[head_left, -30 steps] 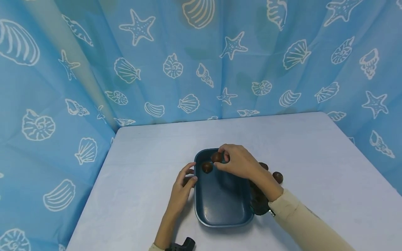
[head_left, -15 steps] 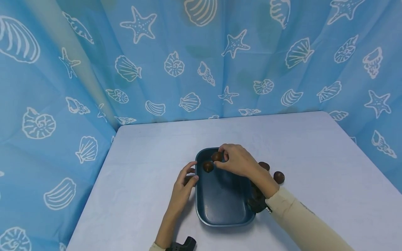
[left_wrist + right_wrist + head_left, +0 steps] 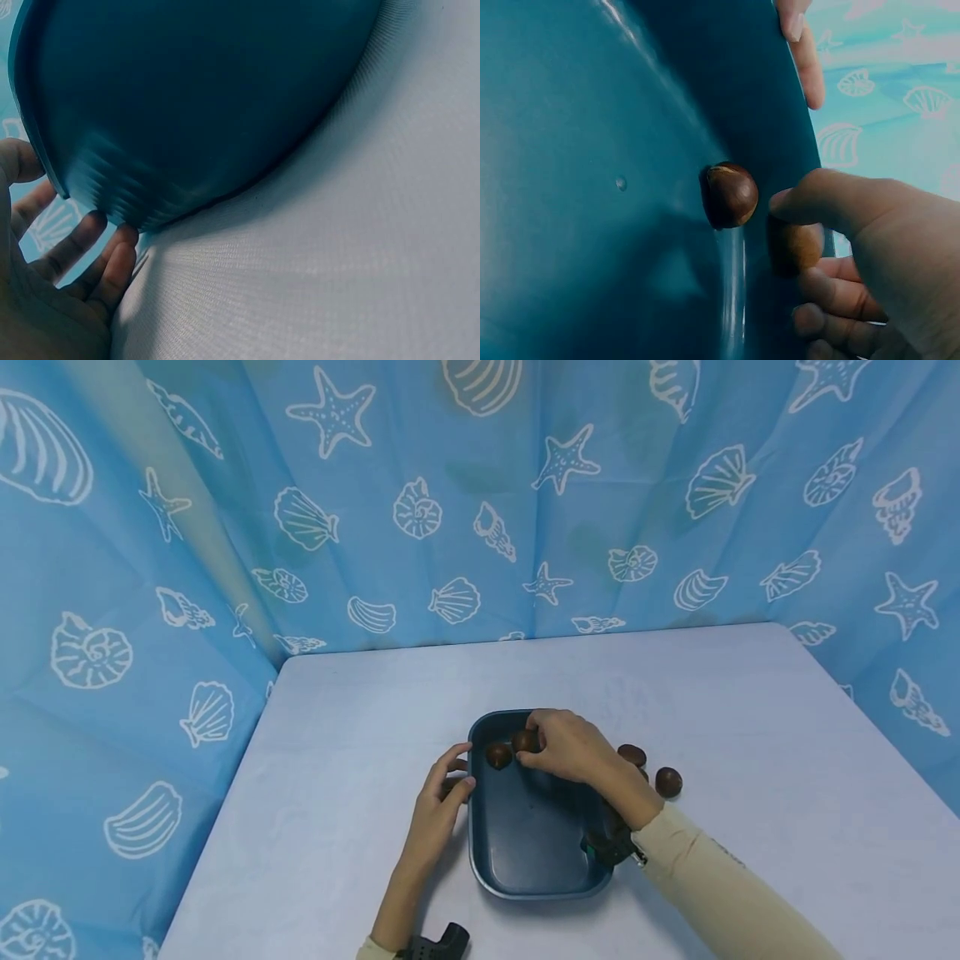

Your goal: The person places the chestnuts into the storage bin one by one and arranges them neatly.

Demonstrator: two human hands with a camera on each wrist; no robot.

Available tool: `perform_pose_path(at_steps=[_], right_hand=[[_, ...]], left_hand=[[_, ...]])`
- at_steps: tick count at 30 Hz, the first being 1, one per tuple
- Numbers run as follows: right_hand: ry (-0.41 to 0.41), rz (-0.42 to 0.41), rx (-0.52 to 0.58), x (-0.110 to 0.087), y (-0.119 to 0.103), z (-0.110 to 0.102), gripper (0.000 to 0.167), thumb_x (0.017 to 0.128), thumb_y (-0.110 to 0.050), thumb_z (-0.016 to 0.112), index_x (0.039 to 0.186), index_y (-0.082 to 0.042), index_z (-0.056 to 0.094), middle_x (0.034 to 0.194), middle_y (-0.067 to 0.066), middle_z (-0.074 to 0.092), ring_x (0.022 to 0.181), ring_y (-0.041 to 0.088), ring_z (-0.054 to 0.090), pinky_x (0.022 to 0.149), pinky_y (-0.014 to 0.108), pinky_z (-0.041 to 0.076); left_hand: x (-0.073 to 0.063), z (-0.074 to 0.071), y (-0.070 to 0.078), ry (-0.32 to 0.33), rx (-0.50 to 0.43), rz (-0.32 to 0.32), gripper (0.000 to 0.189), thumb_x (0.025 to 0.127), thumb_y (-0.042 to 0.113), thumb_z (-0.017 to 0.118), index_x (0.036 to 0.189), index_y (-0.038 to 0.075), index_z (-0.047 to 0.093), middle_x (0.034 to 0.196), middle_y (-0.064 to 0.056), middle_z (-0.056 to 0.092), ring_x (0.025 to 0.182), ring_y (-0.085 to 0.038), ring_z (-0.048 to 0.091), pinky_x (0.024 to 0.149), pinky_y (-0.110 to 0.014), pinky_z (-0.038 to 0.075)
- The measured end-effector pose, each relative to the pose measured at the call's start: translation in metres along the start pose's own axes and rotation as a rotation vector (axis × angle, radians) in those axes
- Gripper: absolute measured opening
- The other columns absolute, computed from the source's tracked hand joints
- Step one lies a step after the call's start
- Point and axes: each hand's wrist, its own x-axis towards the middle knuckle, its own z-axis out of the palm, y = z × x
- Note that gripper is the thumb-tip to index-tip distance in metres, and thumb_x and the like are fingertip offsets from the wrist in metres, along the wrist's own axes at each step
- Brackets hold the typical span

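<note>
A dark blue rectangular tray lies on the table. One glossy brown chestnut rests on its floor by the far left corner. Beside it, my right hand pinches a second chestnut between thumb and fingers, low inside the tray near the far wall. My left hand is at the tray's left side, its fingers spread; in the left wrist view the fingertips meet the outer wall near the base.
Several more chestnuts lie on the white-covered table right of the tray, some hidden by the right forearm. A blue shell-patterned curtain hangs behind and at both sides. Dark wrist cameras are strapped to both wrists.
My right hand has shifted slightly right and toward me with the pinched chestnut, relative to the tray. My left hand stays at the tray's side. The view has drifted a little.
</note>
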Motion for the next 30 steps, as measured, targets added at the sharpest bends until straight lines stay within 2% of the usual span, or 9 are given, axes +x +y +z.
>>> perform_pose_path(at_steps=[5, 13, 17, 20, 25, 27, 30], right_hand=[[-0.034, -0.023, -0.050, -0.001, 0.000, 0.003, 0.042, 0.084, -0.032, 0.079, 0.113, -0.003, 0.069, 0.071, -0.002, 0.056, 0.059, 0.012, 0.053, 0.051, 0.028, 0.044], [-0.031, -0.072, -0.166, -0.001, 0.002, 0.009, 0.032, 0.085, -0.032, 0.078, 0.101, -0.007, 0.068, 0.073, -0.002, 0.054, 0.061, 0.013, 0.051, 0.052, 0.030, 0.042], [-0.006, -0.113, -0.263, 0.002, 0.002, 0.018, 0.029, 0.085, -0.034, 0.076, 0.093, -0.008, 0.066, 0.070, -0.001, 0.051, 0.061, 0.015, 0.049, 0.052, 0.031, 0.041], [0.013, -0.096, -0.308, 0.004, 0.001, 0.023, 0.033, 0.084, -0.036, 0.077, 0.095, -0.006, 0.067, 0.071, 0.000, 0.052, 0.060, 0.015, 0.049, 0.053, 0.031, 0.041], [0.011, -0.044, -0.268, 0.002, -0.004, 0.017, 0.047, 0.082, -0.036, 0.079, 0.110, 0.000, 0.068, 0.081, 0.005, 0.061, 0.066, 0.019, 0.052, 0.057, 0.034, 0.046], [0.009, -0.036, -0.215, 0.000, -0.007, 0.011, 0.051, 0.083, -0.036, 0.079, 0.116, 0.001, 0.067, 0.087, 0.006, 0.063, 0.070, 0.019, 0.054, 0.060, 0.034, 0.048], [0.022, -0.020, -0.103, -0.002, -0.013, 0.001, 0.053, 0.086, -0.034, 0.077, 0.123, 0.001, 0.064, 0.085, 0.004, 0.062, 0.071, 0.018, 0.056, 0.060, 0.034, 0.049]], left_hand=[[0.002, 0.002, -0.005, -0.007, 0.004, -0.008, 0.045, 0.102, 0.012, 0.053, 0.147, 0.015, 0.049, 0.131, -0.022, 0.053, 0.111, -0.029, 0.061, 0.089, -0.041, 0.051], [0.012, 0.004, -0.039, 0.011, 0.010, -0.005, 0.046, 0.102, 0.020, 0.055, 0.147, 0.030, 0.049, 0.130, -0.009, 0.054, 0.113, -0.026, 0.060, 0.090, -0.041, 0.051], [0.011, 0.003, -0.045, 0.014, 0.007, 0.010, 0.044, 0.102, 0.026, 0.057, 0.145, 0.034, 0.050, 0.129, -0.006, 0.055, 0.111, -0.024, 0.061, 0.089, -0.040, 0.052], [0.011, 0.004, -0.047, 0.003, -0.001, 0.021, 0.044, 0.101, 0.029, 0.057, 0.145, 0.035, 0.050, 0.128, -0.006, 0.056, 0.110, -0.023, 0.062, 0.089, -0.039, 0.052], [0.012, 0.006, -0.047, -0.012, -0.005, 0.014, 0.044, 0.102, 0.029, 0.057, 0.144, 0.039, 0.049, 0.129, -0.004, 0.055, 0.112, -0.022, 0.062, 0.090, -0.039, 0.053], [0.012, 0.005, -0.046, -0.013, -0.002, 0.008, 0.044, 0.102, 0.027, 0.057, 0.144, 0.039, 0.049, 0.130, -0.004, 0.055, 0.112, -0.022, 0.061, 0.091, -0.040, 0.053], [0.013, 0.002, -0.044, -0.018, 0.009, 0.007, 0.045, 0.102, 0.025, 0.056, 0.145, 0.036, 0.049, 0.131, -0.007, 0.055, 0.113, -0.023, 0.061, 0.092, -0.040, 0.052]])
